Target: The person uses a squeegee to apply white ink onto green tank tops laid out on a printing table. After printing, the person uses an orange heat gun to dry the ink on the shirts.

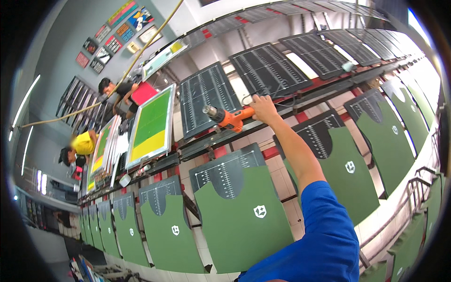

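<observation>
My right arm, in a blue sleeve, reaches up across the middle of the view. My right hand (264, 109) is closed around the handle end of an orange heat gun (230, 119), whose metal nozzle faces left. The gun is over the rail beside a black board with white ruled marks (205, 96). Below it lies a green shirt panel (244, 221) with a small white shield print, spread on a black marked board (225, 177). A dark cable runs by the hand. My left hand is out of view.
More green panels (350, 188) on boards run along both sides in a row. Framed printing screens (151, 123) in green and yellow stand at the left. Two people are there, one in a yellow shirt (83, 143), one in black (124, 91). A yellow hose (141, 51) hangs overhead.
</observation>
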### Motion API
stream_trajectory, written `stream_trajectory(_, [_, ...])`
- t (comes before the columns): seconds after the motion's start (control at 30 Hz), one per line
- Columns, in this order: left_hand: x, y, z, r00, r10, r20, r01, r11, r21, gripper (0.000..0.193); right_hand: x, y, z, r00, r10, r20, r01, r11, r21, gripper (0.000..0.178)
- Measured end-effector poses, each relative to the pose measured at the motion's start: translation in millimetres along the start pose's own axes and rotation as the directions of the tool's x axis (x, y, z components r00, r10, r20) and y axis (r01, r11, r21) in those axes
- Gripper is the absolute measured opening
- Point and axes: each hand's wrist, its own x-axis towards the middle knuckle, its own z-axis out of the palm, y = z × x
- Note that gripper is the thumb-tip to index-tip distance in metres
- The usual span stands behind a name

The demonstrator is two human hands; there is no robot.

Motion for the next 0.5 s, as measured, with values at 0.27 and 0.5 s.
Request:
stream_trajectory(0.27, [117.0, 27.7, 5.8, 0.905, 0.419, 0.076, -0.349, 0.832, -0.431, 0.016, -81.0, -56.8, -292.7, 0.932, 0.214, -0.293, -0.1, 0.927, 0.362, 0.042])
stream_trajectory(0.5, [100.3, 201.1, 39.2, 0.549, 0.78, 0.301, -0.315, 0.526, -0.79, 0.017, -254.5, -176.4, -452.7, 0.786, 0.508, -0.353, -0.084, 0.653, 0.753, 0.085])
